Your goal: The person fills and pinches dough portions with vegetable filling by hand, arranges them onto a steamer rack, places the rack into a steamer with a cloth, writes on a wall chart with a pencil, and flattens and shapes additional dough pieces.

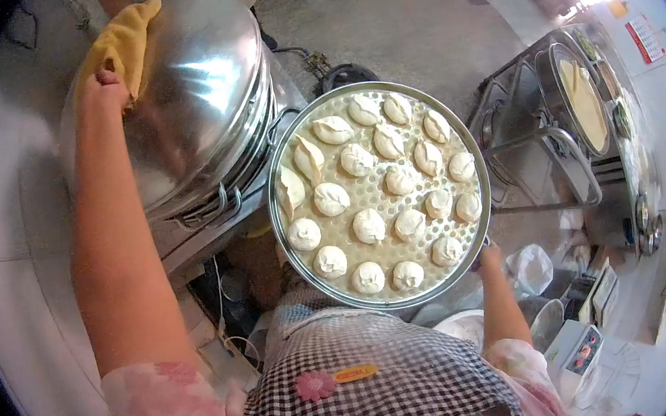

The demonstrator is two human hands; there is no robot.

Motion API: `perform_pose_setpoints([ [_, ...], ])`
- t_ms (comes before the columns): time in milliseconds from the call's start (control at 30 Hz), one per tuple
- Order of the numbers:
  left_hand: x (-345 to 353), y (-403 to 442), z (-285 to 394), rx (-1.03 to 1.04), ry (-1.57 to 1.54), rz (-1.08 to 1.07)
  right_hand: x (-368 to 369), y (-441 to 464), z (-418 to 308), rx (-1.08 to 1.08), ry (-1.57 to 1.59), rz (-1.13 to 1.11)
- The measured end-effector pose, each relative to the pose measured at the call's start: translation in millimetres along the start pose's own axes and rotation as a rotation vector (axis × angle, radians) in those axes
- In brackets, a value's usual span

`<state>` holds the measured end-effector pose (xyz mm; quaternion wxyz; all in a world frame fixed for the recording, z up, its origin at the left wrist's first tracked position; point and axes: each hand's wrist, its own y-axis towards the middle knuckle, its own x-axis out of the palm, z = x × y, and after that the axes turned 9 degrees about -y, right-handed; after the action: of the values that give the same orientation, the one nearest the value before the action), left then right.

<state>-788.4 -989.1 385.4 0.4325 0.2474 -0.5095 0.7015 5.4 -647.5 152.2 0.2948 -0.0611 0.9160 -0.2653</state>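
My left hand is closed on a yellow cloth, which lies over the left side of a large domed steel lid. The lid sits on stacked steel steamer tiers. At the middle, a round perforated steamer tray holds several white dough pieces, round pleated buns and long folded dumplings. My right hand grips the tray at its lower right edge, its fingers partly hidden by the rim. The tray's left edge is close beside the steamer stack.
At the right stands a metal rack near a round pan with pale dough or cloth in it. A kitchen scale and a plastic bag are at lower right. Behind the tray, a hose and burner-like part sit near the floor.
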Motion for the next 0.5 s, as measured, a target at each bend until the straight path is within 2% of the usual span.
perform_pose_setpoints([
  [100, 4.2, 2.6, 12.5, 0.327, 0.399, -0.422, 2.9, -9.3, -6.4, 0.036, 0.122, -0.006],
  [167, -11.2, -74.3, 17.4, 0.669, 0.743, -0.846, 0.0, -19.8, -17.3, 0.038, 0.095, 0.04],
  [200, -2.5, -112.1, 17.0, 0.127, 0.034, -0.652, 2.6, -22.5, -19.7, 0.036, 0.09, 0.054],
  [267, -34.1, -82.7, 13.8, -0.172, -0.173, -0.782, -2.3, -0.4, 0.6, 0.017, 0.086, 0.019],
  [333, -43.9, -93.1, 4.3, 0.065, 0.096, -1.008, -8.8, 6.0, 10.0, -0.012, 0.053, 0.025],
  [400, -36.8, -122.1, -6.0, 0.887, 0.876, -1.211, -10.0, 11.9, 16.3, -0.049, -0.002, 0.055],
  [433, -33.1, -131.5, -14.0, 1.024, 0.973, -1.198, -8.0, 9.8, 14.0, -0.045, 0.017, 0.053],
  [500, -29.2, -133.7, -24.6, 0.863, 0.857, -1.094, -7.6, 4.8, 9.2, -0.038, 0.052, 0.048],
])
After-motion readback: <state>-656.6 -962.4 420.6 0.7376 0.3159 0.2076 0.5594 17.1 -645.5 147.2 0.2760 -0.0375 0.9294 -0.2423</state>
